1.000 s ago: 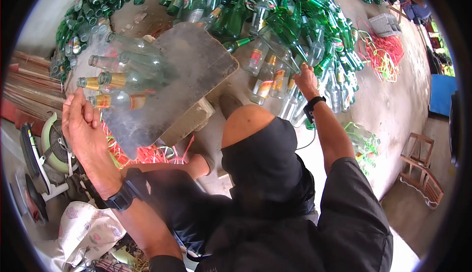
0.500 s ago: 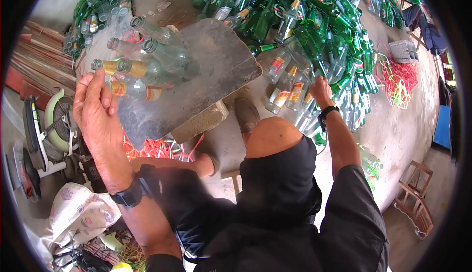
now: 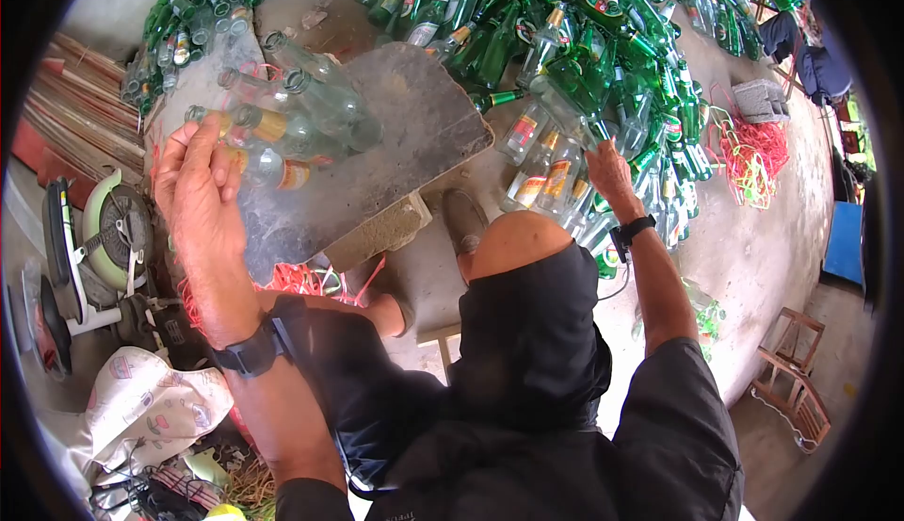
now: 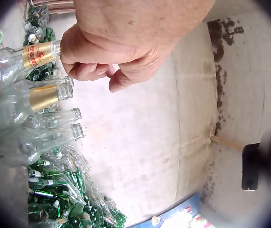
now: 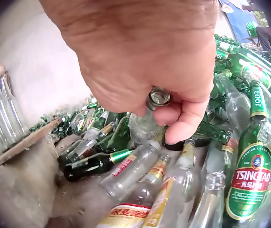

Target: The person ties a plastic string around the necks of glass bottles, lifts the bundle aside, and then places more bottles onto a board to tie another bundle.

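Note:
My left hand (image 3: 200, 203) is beside the clear bottles (image 3: 330, 111) standing on a dark slab (image 3: 414, 97). In the left wrist view, its loosely curled fingers (image 4: 90, 70) are at the mouth of a gold-labelled bottle (image 4: 38, 55), apparently touching it, not wrapped round it. My right hand (image 3: 614, 180) grips a clear bottle (image 3: 560, 108) by its neck, at the edge of the bottle heap. The right wrist view shows that bottle's mouth (image 5: 159, 97) between the fingers; the hand (image 5: 147, 52) covers part of the neck. Labelled clear bottles (image 3: 534, 177) lie just below it.
Green bottles (image 3: 612, 45) are heaped ahead, more bottles (image 3: 188, 26) at the far left. A grey block (image 3: 761, 99) and red strapping (image 3: 753, 149) are on the right, a wooden chair (image 3: 796, 380) at lower right. Wheeled equipment (image 3: 118, 229) stands left.
The clear bottle at my right hand has come up and left, showing more clearly above the labelled ones. My left hand has moved up and right in the view, to the bottle mouths.

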`<state>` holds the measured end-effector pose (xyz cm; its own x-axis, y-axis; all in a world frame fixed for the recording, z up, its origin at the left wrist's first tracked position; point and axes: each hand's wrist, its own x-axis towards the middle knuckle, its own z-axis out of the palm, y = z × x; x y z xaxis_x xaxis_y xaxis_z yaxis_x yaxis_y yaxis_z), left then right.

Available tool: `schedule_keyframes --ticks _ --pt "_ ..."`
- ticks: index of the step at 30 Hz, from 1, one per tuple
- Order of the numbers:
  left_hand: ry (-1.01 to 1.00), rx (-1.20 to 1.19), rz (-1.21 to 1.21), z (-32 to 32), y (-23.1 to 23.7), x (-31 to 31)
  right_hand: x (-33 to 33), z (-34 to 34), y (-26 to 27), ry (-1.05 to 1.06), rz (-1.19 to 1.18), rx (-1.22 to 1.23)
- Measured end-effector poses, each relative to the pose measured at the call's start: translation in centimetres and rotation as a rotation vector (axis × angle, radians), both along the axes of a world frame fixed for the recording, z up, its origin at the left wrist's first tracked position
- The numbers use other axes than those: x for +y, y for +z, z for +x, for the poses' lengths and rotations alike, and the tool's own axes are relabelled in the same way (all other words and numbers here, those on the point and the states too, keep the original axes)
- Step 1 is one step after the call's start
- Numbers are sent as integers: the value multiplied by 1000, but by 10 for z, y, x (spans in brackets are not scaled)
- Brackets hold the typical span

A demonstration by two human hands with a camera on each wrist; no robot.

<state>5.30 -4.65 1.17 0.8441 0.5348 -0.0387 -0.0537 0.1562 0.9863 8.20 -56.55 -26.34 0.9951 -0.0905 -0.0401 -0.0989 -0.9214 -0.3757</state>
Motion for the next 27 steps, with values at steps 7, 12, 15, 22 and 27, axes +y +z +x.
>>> schedule_keyframes --ticks 7,12,15,22,27 --pt "-4 -12 -42 -2 0 3 11 13 28 -199 157 67" --pt "-5 -39 -62 -6 2 7 23 7 70 -251 371 154" --pt "14 -49 -80 -9 5 9 8 3 70 -157 336 94" --pt "27 -94 -141 -12 4 16 8 -14 126 74 357 5" --pt "81 -127 -132 -11 4 21 75 -17 231 64 407 78"
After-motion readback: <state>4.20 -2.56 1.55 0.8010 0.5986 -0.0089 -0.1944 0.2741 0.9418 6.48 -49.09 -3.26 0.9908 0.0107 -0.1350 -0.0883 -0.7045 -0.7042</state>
